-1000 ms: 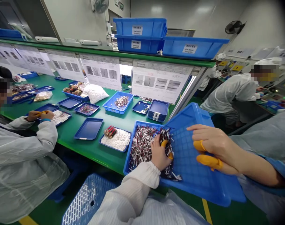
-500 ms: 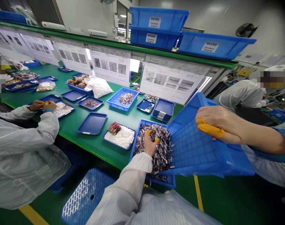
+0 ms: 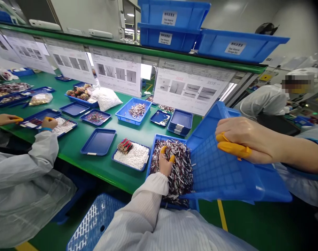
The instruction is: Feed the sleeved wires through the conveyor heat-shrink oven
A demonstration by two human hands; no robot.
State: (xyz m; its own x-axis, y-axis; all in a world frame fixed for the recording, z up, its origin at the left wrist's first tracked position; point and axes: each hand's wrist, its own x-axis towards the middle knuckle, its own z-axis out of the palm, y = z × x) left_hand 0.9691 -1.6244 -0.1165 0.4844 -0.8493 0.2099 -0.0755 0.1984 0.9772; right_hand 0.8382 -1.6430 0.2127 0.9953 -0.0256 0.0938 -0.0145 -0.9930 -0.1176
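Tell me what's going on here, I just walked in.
A person in a white sleeve has their left hand, wearing yellow finger cots, in a heap of short wires in a blue tray. Their right hand rests on a tilted, grid-bottomed blue crate beside the heap. Along the green workbench, a co-worker's hands work over a small blue tray.

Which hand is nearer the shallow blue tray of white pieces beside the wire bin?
Left: the left hand is nearer, in the wire pile just past the tray. Right: the right hand is farther away, gripping the tilted blue crate.
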